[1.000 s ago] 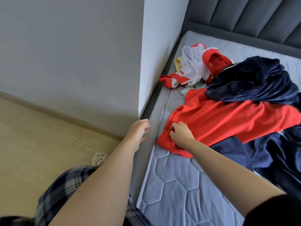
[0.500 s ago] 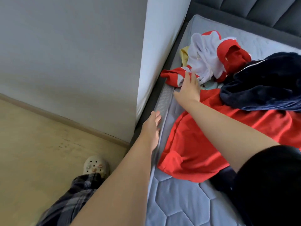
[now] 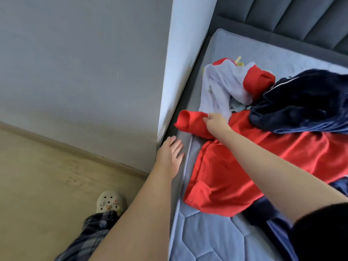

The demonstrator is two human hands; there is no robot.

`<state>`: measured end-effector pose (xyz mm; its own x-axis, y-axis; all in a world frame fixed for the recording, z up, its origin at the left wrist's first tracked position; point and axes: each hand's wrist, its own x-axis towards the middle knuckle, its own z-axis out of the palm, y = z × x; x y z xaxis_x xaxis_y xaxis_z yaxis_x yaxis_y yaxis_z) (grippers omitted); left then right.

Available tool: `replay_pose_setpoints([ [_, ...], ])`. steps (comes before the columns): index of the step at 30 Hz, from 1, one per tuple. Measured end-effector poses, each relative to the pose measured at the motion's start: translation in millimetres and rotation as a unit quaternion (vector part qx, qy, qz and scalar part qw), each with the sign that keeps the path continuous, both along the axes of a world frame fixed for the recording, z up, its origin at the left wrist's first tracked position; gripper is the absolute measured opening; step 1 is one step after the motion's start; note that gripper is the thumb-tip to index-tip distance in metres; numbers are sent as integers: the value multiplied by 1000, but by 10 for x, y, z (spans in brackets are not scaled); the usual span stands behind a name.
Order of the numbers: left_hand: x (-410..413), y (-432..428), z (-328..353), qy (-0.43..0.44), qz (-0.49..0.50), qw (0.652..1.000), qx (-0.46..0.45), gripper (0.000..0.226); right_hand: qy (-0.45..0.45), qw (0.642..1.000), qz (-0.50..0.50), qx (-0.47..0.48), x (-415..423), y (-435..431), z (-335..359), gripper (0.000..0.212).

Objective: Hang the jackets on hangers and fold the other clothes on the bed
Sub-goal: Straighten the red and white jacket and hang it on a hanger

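A red shirt (image 3: 244,166) lies spread over the left part of the grey quilted mattress (image 3: 216,236). My right hand (image 3: 216,123) pinches its red sleeve (image 3: 190,121), lifted near the mattress's left edge. My left hand (image 3: 169,153) rests with straight fingers on the mattress edge, holding nothing. Behind the sleeve lies a white and red garment (image 3: 226,85). A dark navy fleece jacket (image 3: 305,104) is heaped on the red shirt at right. A navy blue garment (image 3: 273,223) shows under the shirt's lower edge.
A white wall corner (image 3: 180,63) stands tight against the bed's left side. A dark padded headboard (image 3: 301,21) runs along the far end. Wooden floor (image 3: 47,185) lies at left, with my foot in a pale clog (image 3: 111,201) on it.
My right hand has come back from the white and red garment and now pinches the red shirt's sleeve, drawn out to the left. My left hand stays at the mattress edge.
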<state>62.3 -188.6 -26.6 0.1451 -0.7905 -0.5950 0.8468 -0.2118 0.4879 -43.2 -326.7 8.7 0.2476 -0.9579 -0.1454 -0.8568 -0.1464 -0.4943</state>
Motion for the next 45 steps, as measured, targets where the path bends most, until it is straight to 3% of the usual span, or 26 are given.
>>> replay_pose_setpoints([
  [3, 44, 105, 68, 33, 10, 999, 32, 49, -81, 979, 56, 181, -236, 805, 76, 36],
  [5, 20, 215, 125, -4, -64, 997, 43, 42, -46, 957, 139, 249, -406, 1305, 61, 44],
  [8, -97, 450, 144, -177, -207, 960, 66, 16, 53, 962, 237, 127, -528, 1696, -57, 47],
  [9, -140, 530, 143, -227, -228, 944, 69, 9, 31, 970, 223, 87, -530, 1778, -76, 45],
  [11, -175, 660, 112, -280, -216, 932, 79, 24, -59, 987, 151, -13, -522, 1849, -52, 39],
  [13, -125, 736, 154, -304, -165, 934, 85, 29, -121, 977, 66, -164, -536, 1752, -21, 11],
  [14, -87, 757, 189, -318, -142, 932, 97, 30, -105, 972, 34, -208, -532, 1662, 2, 14],
  [16, 4, 773, 241, -331, -120, 925, 143, 27, -44, 988, 15, -150, -522, 1499, -14, 52],
  [17, 41, 780, 254, -329, -115, 922, 170, 28, -26, 996, 15, -88, -503, 1470, -37, 54],
  [19, 75, 821, 274, -305, -120, 921, 210, 38, -4, 999, 43, -2, -438, 1522, -78, 29],
  [21, 123, 894, 250, -280, -121, 926, 222, 40, -30, 999, 38, 12, -397, 1608, -123, 10],
  [25, 215, 1015, 264, -288, -129, 923, 218, 26, -134, 988, 16, 74, -401, 1837, -148, 29],
  [27, 191, 1024, 256, -348, -145, 906, 193, 18, -148, 980, 4, 133, -451, 2003, -148, 31],
  [30, 70, 1083, 268, -383, -239, 882, 137, 29, -130, 972, 57, 185, -533, 2279, -223, 40],
  [32, 6, 1152, 241, -434, -315, 834, 131, 44, -130, 968, 93, 196, -584, 2458, -311, 42],
  [34, 2, 1207, 182, -522, -340, 772, 130, 22, -151, 977, 64, 138, -651, 2616, -416, 36],
  [35, 4, 1229, 184, -540, -331, 762, 131, 9, -175, 981, 18, 82, -691, 2669, -463, 33],
  [38, 6, 1243, 249, -529, -255, 802, 106, 15, -256, 956, -124, -71, -770, 2802, -487, 27],
  [40, -2, 1226, 368, -516, -103, 848, 62, 26, -243, 958, -129, -86, -803, 2835, -522, 45],
  [42, 34, 1195, 479, -464, 55, 883, 52, 20, -189, 978, -76, -48, -815, 2810, -585, 57],
  [44, 79, 1189, 574, -413, 113, 901, 66, 12, -178, 983, -46, -13, -812, 2753, -590, 26],
  [45, 90, 1190, 607, -434, 89, 894, 71, 8, -199, 978, -63, 7, -810, 2724, -558, 16],
])
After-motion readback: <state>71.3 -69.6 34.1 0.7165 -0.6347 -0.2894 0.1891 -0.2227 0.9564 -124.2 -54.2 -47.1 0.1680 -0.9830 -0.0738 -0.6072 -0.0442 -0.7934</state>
